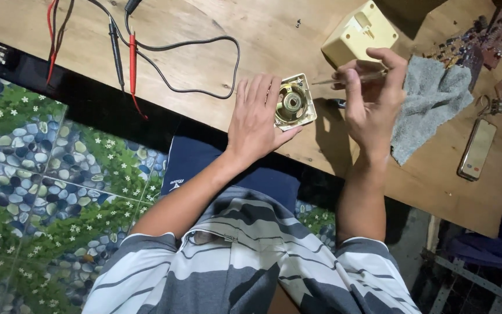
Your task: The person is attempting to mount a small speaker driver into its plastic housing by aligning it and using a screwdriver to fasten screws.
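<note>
Speaker [293,103] at frame centre, held flat on the table [216,52] under the open left hand [257,119], looks light with a fragile cone, best held by its square rim, while the right hand [373,99] pinches a thin tool [350,78].

A flat rectangular phone [477,149] lies on the desk [216,52] well to the right of the right hand [373,99], beyond a grey cloth [431,104]. Its pale screen faces up, framed in a dark edge. No packages, labels or signs show.

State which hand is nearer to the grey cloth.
Right. The right hand sits just beside the grey cloth; the left hand is farther off, beyond the open casing.
</note>
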